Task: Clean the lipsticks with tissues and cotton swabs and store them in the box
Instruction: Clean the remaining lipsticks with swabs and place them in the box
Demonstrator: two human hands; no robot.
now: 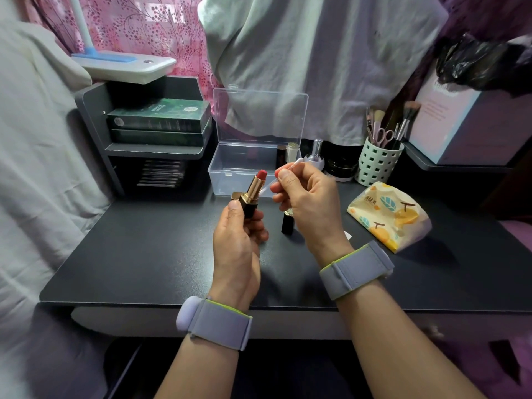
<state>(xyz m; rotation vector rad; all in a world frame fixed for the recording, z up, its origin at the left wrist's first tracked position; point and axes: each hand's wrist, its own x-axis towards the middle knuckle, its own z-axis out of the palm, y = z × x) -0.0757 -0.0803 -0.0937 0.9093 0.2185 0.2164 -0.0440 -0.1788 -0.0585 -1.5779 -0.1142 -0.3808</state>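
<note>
We're mid-clean on the open lipstick, a black square case with gold collar and red bullet wound out (253, 189), held above the middle of the dark matte desk (144, 254). Left hand (240, 240) grips the black base, fingers wrapped round it, bullet tilted toward 1 o'clock. Right hand (305, 197) pinches a thin white-tipped cotton swab (283, 174) between thumb and forefinger. One tip points up toward 1 o'clock; the other end runs down-left toward the gold collar. It looks touching or just beside it, can't tell which.

Our read: swab pass on the collar is in hand, not finished. Nothing shows a tissue wipe on this stick; cap isn't on.

Just below the right hand, at 5 o'clock from the bullet, a black rectangular tube with a gold edge (288, 224) stands on the desk. Likely this stick's cap or another lipstick; can't tell.

At 12 o'clock, the clear plastic storage box with its hinged lid standing open (227, 180). At its right end we see two upright tubes, one dark (280, 155), one pale with a gold top (291, 151). Inside the box or just behind it is unclear through the plastic. If inside, two are stored.

At 3 o'clock, the soft tissue pack printed with oranges and leaves (387, 216) lies on the desk, untouched at the moment.

Left to do, as we judge: finish swabbing, wipe, cap, box it, then deal with the tube on the desk.
</note>
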